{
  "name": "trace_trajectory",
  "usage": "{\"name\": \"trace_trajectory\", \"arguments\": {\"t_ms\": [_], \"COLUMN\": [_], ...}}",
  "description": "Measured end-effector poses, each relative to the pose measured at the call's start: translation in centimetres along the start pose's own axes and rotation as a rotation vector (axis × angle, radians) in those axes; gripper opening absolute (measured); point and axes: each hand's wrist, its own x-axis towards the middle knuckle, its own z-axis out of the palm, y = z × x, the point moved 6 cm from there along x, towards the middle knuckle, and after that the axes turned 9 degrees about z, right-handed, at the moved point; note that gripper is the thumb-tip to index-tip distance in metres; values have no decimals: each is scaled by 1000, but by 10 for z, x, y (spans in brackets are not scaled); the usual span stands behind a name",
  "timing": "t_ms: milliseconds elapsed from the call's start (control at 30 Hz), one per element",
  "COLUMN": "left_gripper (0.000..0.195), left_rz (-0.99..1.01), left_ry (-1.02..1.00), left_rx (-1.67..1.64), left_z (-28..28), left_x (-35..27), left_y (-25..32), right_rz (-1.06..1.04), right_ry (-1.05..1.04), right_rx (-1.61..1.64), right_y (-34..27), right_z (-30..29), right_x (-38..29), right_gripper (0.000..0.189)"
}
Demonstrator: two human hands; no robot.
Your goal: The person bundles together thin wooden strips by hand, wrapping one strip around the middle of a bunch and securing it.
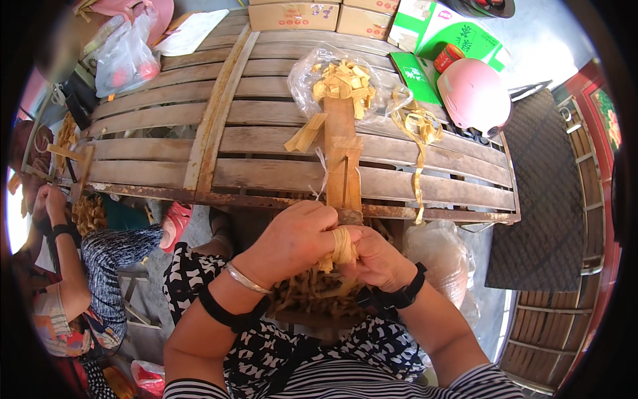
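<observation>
My left hand [304,232] and my right hand [381,259] meet just below the table's front edge. Between them they grip a small bundle of flat yellow strips [343,245], wrapped around on itself. Right behind the bundle is the near end of a wooden board [344,174], which has a slot and a raised crosspiece and lies on the slatted table [279,174]. White string [321,169] hangs at the board's left side. Beneath my hands, over my lap, lies a pile of loose brownish strips [319,299], partly hidden by my arms.
A clear plastic bag [304,75] holds folded yellow pieces [344,82] beyond the board. To its right are a tangled yellow strip [418,129], a pink helmet [473,95] and a green carton [448,35]. At left, another person's hands [50,202] work beside a teal container [122,214].
</observation>
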Motion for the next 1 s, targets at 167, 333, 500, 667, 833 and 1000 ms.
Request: {"name": "trace_trajectory", "arguments": {"t_ms": [167, 333, 500, 667, 833, 1000], "left_gripper": [34, 30, 26, 12, 8, 11], "left_rz": [10, -198, -200, -192, -372, -470], "left_ry": [238, 89, -107, 178, 479, 518], "left_rx": [241, 97, 174, -273, -781, -690], "left_z": [-11, -1, 15, -7, -33, -31], "left_x": [4, -4, -8, -6, -13, -20], "left_y": [16, 1, 0, -1, -17, -24], "right_rz": [-468, -764, -706, -466, -189, -193], "right_ry": [360, 469, 595, 434, 149, 42], "right_rx": [20, -424, -1181, -763, -373, -139], "right_y": [-15, -27, -29, -25, -9, -8], "right_z": [-4, -7, 7, 0, 1, 4], "right_x": [-9, -24, -25, -15, -16, -12], "right_gripper": [10, 21, 27, 39, 51, 43]}}
